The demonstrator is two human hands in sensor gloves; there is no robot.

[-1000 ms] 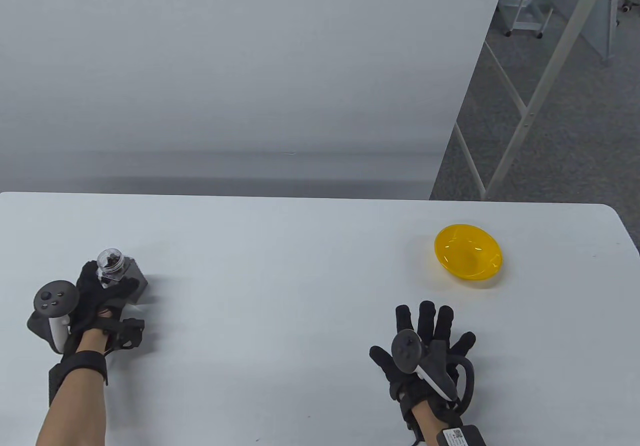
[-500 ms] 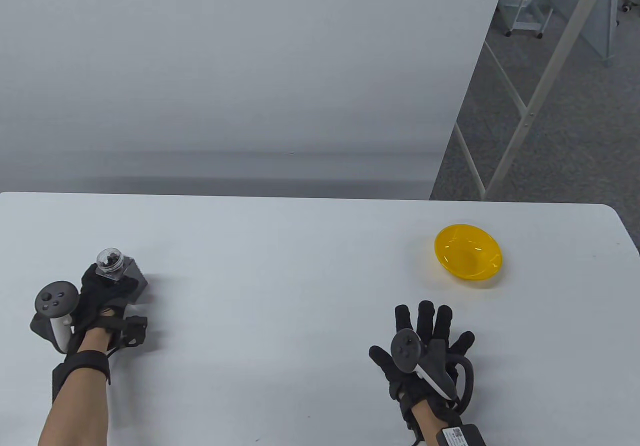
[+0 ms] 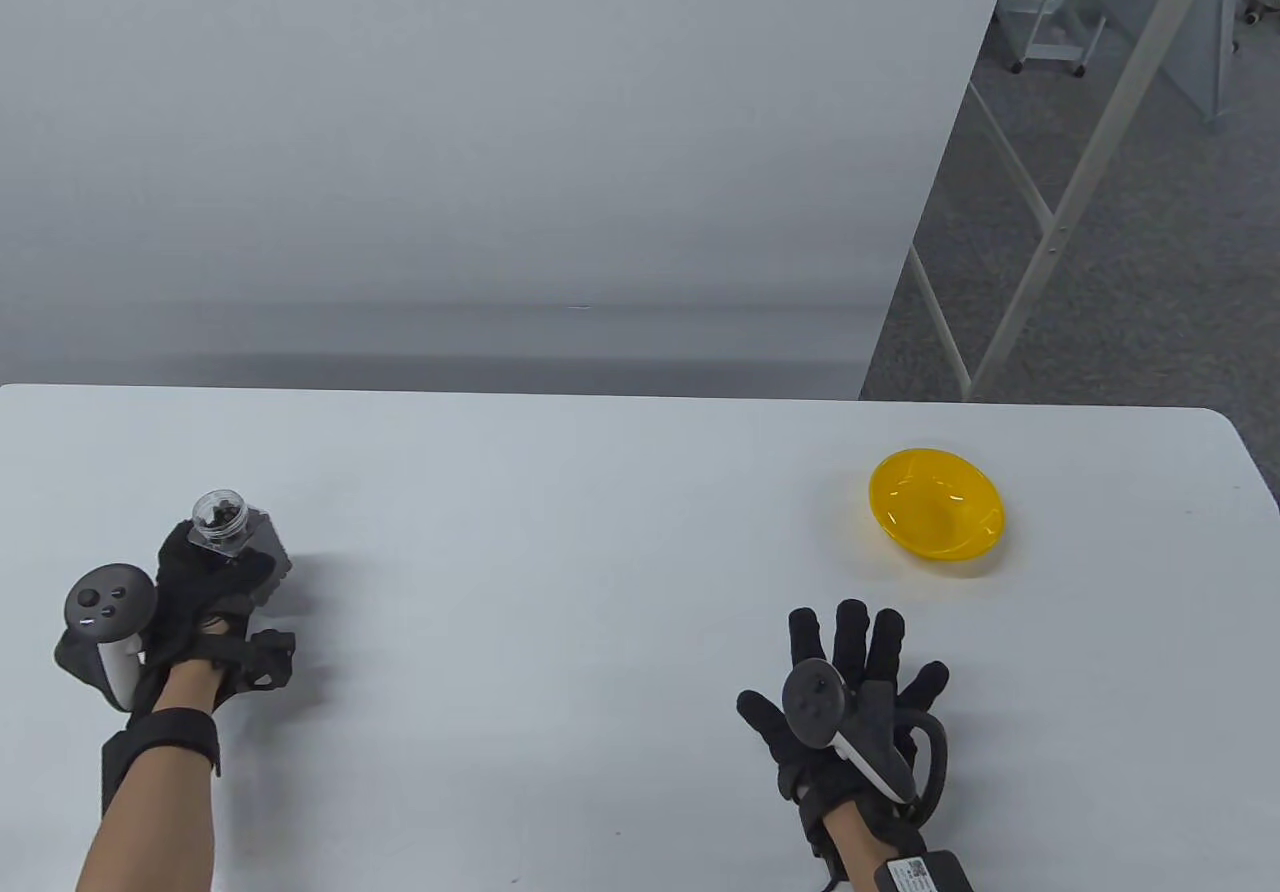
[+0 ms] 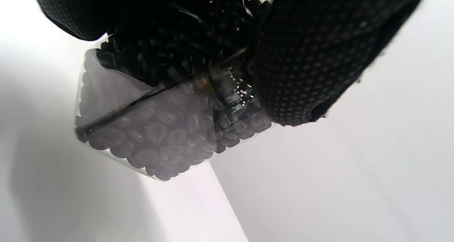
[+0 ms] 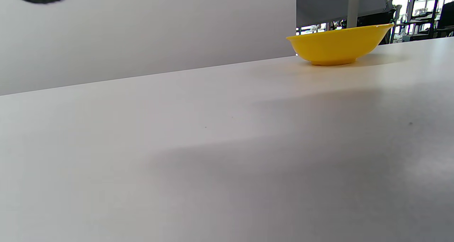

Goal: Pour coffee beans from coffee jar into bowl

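A clear square coffee jar with an open round mouth and dark beans inside sits at the table's left. My left hand grips it around its body. In the left wrist view the jar shows its bean-filled bottom under my gloved fingers. A yellow bowl stands empty at the right of the table and also shows in the right wrist view. My right hand rests flat on the table with fingers spread, just in front of the bowl, holding nothing.
The white table has its far edge against a grey wall, and its right edge runs past the bowl. A metal frame stands on the floor beyond the right corner.
My left hand has closed more tightly around the jar and shifted it slightly. My right hand and the bowl have not moved.
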